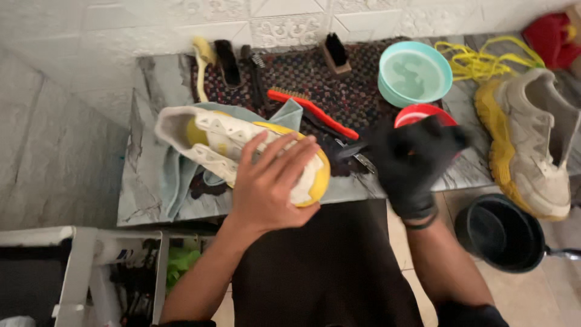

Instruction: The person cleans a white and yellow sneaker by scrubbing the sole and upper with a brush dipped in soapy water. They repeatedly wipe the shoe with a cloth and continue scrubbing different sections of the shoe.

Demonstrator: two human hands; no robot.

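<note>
1. Left hand (269,181): bare, fingers spread wide, palm pressed flat on the toe end of the white-and-yellow sneaker (236,145). A flat press, not a closed grip. That sneaker lies on its side on the desk (142,181), heel pointing away to the hand's left.
2. Right hand (414,160): black glove, motion-blurred, grip closed around a dark-handled tool (357,151). Tool's working end too blurred to tell. It sits just right of the left hand.
3. Sneakers: 2. The second sneaker (532,145), beige with a yellow sole and no laces in it, sits at the desk's far right, well apart from the right hand.
4. Cloth: 1, a pale blue cloth (175,175), under and beside the held sneaker.
5. Brushes beyond the hands: red-handled brush (311,112) between the two hands and farther out. Black brush (227,60), a thin dark brush (257,75) and a wooden-backed brush (334,53) lie on the woven mat (339,91). One yellow brush (203,60) sits at the mat's left edge.
6. Containers: 3.
   - Teal bowl (414,72), beyond the right hand, holds clear liquid.
   - Red container (420,112), partly hidden behind the gloved hand; contents not visible.
   - Black pot (499,233) on the floor, right of the right forearm; inside looks dark, contents unclear.
7. Yellow laces (484,60): a loose pile beyond the second sneaker.
8. White rack (78,266), below-left of the left arm, holds dark items and something green.
</note>
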